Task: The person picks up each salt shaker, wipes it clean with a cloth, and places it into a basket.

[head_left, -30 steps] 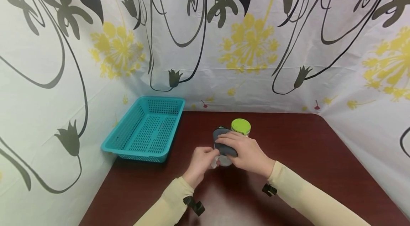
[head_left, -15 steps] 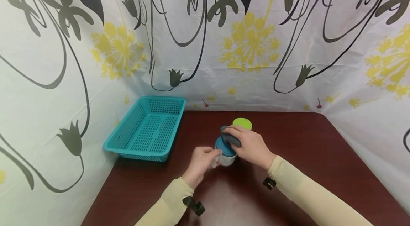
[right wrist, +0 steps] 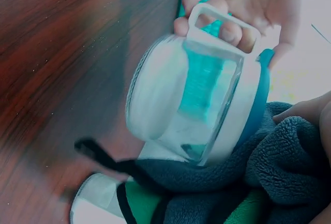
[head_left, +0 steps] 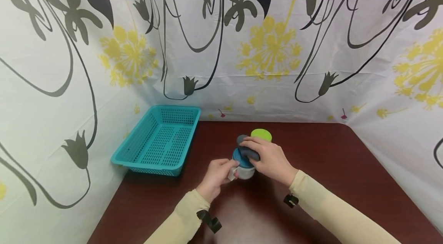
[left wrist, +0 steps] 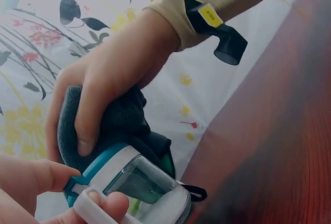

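A clear jar [head_left: 246, 174] with a blue lid [head_left: 243, 160] and a white collar and side handle [right wrist: 225, 19] stands on the table. My left hand [head_left: 215, 176] grips that handle, its thumb by the lid's tab in the left wrist view. On the lid lies a dark grey fleecy cloth [head_left: 248, 153] with green patches and a black loop [right wrist: 98, 154]. My right hand [head_left: 271, 159] holds the bunched cloth from above and hides part of it. Behind that hand stands another container with a lime-green lid [head_left: 262, 134], its body mostly hidden.
A turquoise perforated basket [head_left: 145, 166] sits at the table's back left. The dark red-brown table [head_left: 311, 151] reaches back to a white curtain [head_left: 221, 59] printed with flowers, which also runs along the left side.
The cloth and my right hand have slid back and to the right across the lid, uncovering its blue top. During the last half second they barely move. My left hand stays on the handle.
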Demonstrator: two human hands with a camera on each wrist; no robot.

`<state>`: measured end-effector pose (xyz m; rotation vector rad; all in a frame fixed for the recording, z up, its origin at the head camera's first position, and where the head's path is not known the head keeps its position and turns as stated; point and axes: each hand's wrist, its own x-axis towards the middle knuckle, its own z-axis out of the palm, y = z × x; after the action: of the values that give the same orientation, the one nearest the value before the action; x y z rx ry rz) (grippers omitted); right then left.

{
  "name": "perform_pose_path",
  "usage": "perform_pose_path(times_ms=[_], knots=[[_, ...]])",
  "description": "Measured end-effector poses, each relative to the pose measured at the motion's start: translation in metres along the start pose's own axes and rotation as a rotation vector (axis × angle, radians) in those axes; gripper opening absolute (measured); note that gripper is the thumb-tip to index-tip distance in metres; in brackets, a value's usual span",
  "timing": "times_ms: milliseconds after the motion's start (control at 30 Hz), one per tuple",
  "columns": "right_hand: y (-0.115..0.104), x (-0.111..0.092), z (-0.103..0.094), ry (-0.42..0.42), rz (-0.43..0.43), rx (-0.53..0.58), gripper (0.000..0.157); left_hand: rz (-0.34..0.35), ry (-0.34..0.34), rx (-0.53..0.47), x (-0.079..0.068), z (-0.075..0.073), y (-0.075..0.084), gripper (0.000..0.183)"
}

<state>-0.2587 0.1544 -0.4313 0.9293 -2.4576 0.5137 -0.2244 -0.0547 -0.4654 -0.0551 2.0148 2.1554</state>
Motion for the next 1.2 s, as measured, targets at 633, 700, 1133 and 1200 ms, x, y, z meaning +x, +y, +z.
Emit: perform_pose_path(times_ms=[633, 700, 1133, 1200], knots=[[-0.03, -0.003, -0.005, 0.016, -0.19, 0.002, 0.064, -0.037, -0.033, 0.017, 0.002, -0.003, -0.002, 0.027], [-0.031, -0.003, -0.005, 0.022, -0.207, -0.009, 0.062, -0.038, -0.031, 0.006, 0.003, -0.003, -0.003, 0.027], [-0.03, -0.005, -0.004, 0.007, -0.243, -0.114, 0.064, -0.006, -0.05, -0.071, 0.003, -0.002, -0.002, 0.024], [-0.029, -0.005, -0.004, 0.01, -0.248, -0.125, 0.065, -0.005, -0.05, -0.074, 0.003, -0.002, -0.002, 0.024]])
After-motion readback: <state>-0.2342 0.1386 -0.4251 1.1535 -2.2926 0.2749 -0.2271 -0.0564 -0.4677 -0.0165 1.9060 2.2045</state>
